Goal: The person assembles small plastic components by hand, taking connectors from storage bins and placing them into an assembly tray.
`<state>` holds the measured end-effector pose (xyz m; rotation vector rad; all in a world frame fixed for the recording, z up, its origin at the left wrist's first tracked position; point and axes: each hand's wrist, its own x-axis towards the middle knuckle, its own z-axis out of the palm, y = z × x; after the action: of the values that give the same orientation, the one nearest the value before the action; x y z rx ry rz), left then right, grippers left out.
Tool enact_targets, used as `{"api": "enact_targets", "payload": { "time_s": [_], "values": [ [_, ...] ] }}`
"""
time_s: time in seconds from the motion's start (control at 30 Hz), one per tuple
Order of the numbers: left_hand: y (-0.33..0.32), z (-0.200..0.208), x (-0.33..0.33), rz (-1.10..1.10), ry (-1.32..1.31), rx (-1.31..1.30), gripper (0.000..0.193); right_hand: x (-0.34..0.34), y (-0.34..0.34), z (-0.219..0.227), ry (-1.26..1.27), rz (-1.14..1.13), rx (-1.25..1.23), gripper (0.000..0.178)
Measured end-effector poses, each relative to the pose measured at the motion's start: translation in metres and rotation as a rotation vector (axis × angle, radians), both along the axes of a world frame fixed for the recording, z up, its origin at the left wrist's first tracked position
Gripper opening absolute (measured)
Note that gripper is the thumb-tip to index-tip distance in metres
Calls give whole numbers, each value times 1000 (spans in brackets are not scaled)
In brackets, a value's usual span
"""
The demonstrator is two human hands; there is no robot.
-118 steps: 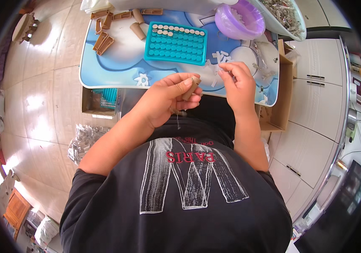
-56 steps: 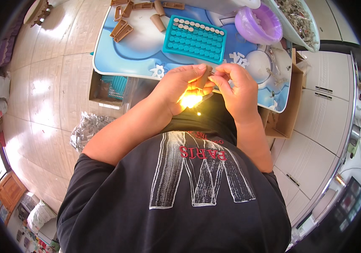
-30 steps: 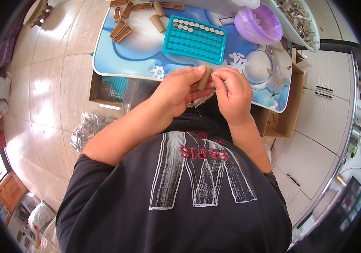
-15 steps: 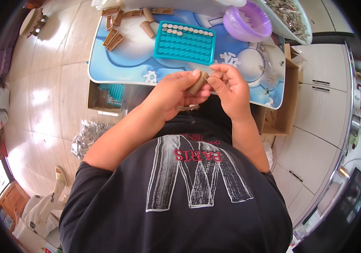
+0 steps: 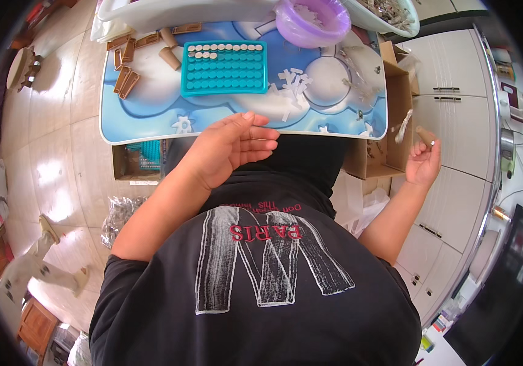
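My right hand point(image 5: 423, 166) is off to the right, beyond the table's edge, with its fingers closed round a small brown tapered tube point(image 5: 424, 135) held upright. Left of that tube, a pale thin strip point(image 5: 403, 126) shows against the cardboard box; I cannot tell whether anything holds it. My left hand point(image 5: 228, 149) hovers before the table's front edge, fingers stretched out, nothing in it. Beyond it lies a teal tray point(image 5: 225, 88) with rows of round cells; whitish discs fill the back row and part of the second. Small white strips point(image 5: 295, 85) lie in a heap right of the tray.
On the blue patterned table point(image 5: 151, 125), brown tapered pieces point(image 5: 128, 82) lie at the left and two brown tubes point(image 5: 169, 58) beside the tray. A purple bowl point(image 5: 310, 33) stands at the back. An open cardboard box point(image 5: 396, 97) adjoins the right edge; another box point(image 5: 128, 160) sits below.
My hands have parted. The right hand has carried the brown tube far right past the table; the left hand has let go of it and opened. The view has shifted a little.
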<state>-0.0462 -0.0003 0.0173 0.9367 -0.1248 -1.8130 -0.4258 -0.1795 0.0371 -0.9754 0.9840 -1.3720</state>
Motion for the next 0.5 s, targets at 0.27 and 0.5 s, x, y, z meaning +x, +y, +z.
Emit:
{"api": "enact_targets", "payload": {
  "time_s": [0.27, 0.5],
  "values": [
    [-6, -1, -5, 25, -32, 20, 28, -93, -4, -130, 724, -272, 547, 21],
    [-9, 1, -7, 25, -47, 39, 27, 36, 4, -59, 769, -101, -208, 22]
  ]
}}
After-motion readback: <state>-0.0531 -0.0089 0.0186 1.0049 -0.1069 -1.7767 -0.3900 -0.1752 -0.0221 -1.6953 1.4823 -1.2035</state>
